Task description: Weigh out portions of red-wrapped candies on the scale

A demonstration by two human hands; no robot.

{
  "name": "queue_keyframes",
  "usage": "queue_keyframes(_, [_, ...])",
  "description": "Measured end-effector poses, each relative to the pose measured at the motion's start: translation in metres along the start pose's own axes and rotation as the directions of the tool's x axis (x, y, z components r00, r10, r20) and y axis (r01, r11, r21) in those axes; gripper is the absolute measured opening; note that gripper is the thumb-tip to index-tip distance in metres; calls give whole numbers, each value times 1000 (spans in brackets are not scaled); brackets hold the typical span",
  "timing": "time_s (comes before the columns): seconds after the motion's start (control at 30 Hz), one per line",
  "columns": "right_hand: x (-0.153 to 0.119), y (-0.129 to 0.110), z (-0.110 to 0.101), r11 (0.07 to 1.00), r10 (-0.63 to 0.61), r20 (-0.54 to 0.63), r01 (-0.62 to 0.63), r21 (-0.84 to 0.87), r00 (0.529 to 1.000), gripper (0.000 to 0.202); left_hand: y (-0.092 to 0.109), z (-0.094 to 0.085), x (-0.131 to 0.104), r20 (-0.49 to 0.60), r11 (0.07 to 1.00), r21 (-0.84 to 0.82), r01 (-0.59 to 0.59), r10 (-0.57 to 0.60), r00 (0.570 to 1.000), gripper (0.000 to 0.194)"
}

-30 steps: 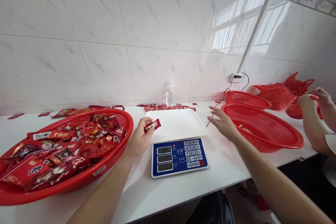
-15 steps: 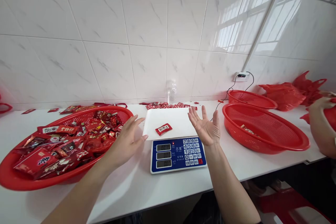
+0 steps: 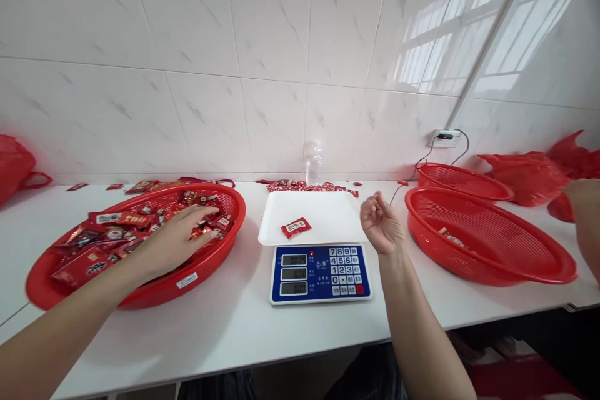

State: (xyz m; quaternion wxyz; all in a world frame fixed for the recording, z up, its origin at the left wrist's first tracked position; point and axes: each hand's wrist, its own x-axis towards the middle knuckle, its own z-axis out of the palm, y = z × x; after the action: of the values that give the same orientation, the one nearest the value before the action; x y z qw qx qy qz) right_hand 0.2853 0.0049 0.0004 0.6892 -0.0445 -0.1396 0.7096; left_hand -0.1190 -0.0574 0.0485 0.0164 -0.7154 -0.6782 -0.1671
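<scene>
My left hand reaches over the red basket on the left, fingers apart, touching or just above the packets in it. The basket holds a heap of small red snack packets; the hand hides some of them. On the white pan of the digital scale lies one red-and-white packet. Beside the pan's right edge, my right hand is raised with curled fingers, and nothing shows in it.
A red basket with a few packets stands on the right, another red basket behind it. Red plastic bags lie by the wall. A clear plastic bottle stands behind the scale. Another person's arm shows at far right.
My left hand has moved from the pan's left edge into the left basket. My right hand's spread fingers have curled closed. The view has shifted slightly left.
</scene>
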Motion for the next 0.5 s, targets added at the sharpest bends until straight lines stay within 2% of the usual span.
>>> queue_keyframes(0.1, [-5,-7,-5,1000,-12,21,13,-29,1000,18,-10,0,9,24,1000,19,19,-19,1000,57])
queue_keyframes(0.17, [-13,-13,-9,998,-11,130,18,-56,991,19,-21,1,17,35,999,36,33,-35,999,56])
queue_keyframes(0.23, [-24,-16,-13,996,35,274,-11,-87,961,16,-31,5,26,63,998,44,41,-44,997,51])
queue_keyframes(0.33, [-43,-6,-21,971,140,415,-41,-237,899,10,-40,12,40,188,998,60,9,-20,982,41])
queue_keyframes(0.4, [-55,12,-29,911,260,460,-58,-408,849,6,-41,20,48,321,996,86,-26,-3,947,38])
queue_keyframes(0.47, [-67,35,-37,789,465,456,-123,-602,759,10,-39,29,52,418,994,108,-32,-16,908,34])
queue_keyframes(0.5, [-72,47,-41,701,586,425,-169,-693,690,14,-37,33,53,440,994,111,-21,-30,897,31])
